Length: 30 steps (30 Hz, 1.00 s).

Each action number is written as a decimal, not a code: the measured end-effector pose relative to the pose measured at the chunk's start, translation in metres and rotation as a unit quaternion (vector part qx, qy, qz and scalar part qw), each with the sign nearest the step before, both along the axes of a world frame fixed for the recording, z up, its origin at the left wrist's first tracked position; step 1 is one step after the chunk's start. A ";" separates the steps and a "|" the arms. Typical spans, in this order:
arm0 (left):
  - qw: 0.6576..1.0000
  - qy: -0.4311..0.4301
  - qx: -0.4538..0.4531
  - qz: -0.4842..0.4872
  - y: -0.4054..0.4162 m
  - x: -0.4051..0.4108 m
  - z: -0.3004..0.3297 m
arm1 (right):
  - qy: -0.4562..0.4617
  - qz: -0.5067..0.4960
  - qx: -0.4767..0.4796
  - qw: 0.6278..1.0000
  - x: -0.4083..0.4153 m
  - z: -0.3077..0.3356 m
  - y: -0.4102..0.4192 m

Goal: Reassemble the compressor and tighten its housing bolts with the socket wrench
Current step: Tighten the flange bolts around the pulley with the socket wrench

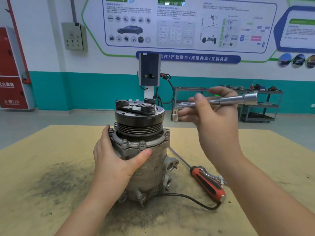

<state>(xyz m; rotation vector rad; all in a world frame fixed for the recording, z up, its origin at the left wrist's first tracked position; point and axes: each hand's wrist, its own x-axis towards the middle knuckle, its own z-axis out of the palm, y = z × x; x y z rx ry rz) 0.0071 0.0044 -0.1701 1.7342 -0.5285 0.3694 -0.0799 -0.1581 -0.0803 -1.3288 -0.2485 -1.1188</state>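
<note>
On the stained wooden tabletop point(51, 150), the grey cylindrical metal compressor point(144, 150) stands upright, its side grasped by the left hand point(115, 159). Above and right of it, the silver L-shaped socket wrench point(216, 101) is gripped by the right hand point(213, 116). An orange-and-black-handled screwdriver point(208, 183) lies just beside the compressor.

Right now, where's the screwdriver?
In the head view, the screwdriver lies on the table, right of the compressor, below the right forearm.
</note>
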 end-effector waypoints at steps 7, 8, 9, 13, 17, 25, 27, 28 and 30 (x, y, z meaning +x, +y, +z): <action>1.000 0.010 0.017 0.010 0.001 -0.004 0.005 | 0.099 0.169 0.229 0.954 0.013 -0.008 -0.016; 1.000 0.011 0.017 0.009 0.001 -0.004 0.005 | 0.112 0.178 0.234 0.949 0.014 -0.009 -0.017; 1.000 0.012 0.017 0.008 0.001 -0.004 0.005 | 0.124 0.187 0.237 0.945 0.015 -0.010 -0.019; 1.000 0.012 0.020 0.009 0.001 -0.004 0.004 | 0.145 0.213 0.244 0.935 0.014 -0.007 -0.023; 1.000 0.008 0.022 0.016 0.000 -0.003 0.003 | 0.154 0.218 0.233 0.935 0.014 -0.007 -0.024; 1.000 0.008 0.012 0.016 0.000 -0.004 0.004 | 0.216 0.260 0.306 0.890 0.017 -0.009 -0.032; 1.000 0.007 0.013 0.014 0.000 -0.004 0.004 | 0.201 0.259 0.318 0.889 0.019 -0.010 -0.031; 1.000 0.008 0.013 0.015 0.000 -0.005 0.005 | 0.191 0.256 0.320 0.892 0.019 -0.010 -0.030; 1.000 0.008 0.013 0.016 0.000 -0.005 0.005 | 0.166 0.244 0.311 0.903 0.019 -0.010 -0.028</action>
